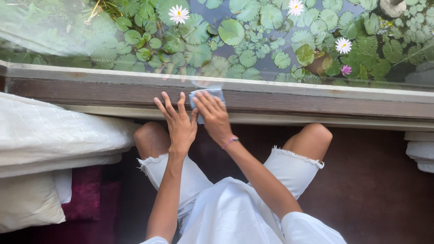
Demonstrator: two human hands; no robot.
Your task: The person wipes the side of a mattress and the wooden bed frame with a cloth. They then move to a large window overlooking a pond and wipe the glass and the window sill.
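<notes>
My right hand (212, 116) presses a small light-blue cloth (205, 94) flat against the dark wooden window frame (316, 103), just below the glass pane (253, 40). My left hand (177, 121) rests beside it with fingers spread, palm against the same wooden frame, holding nothing. A pink bracelet (229, 142) circles my right wrist. My knees in white frayed shorts (294, 169) are bent close to the frame.
Beyond the glass lies a pond with lily pads and white and pink flowers (178, 14). A white quilted mattress (49, 131) and cream cushion (27, 201) sit at left, with a dark red cushion (86, 192). Folded white cloth (420, 151) lies at right.
</notes>
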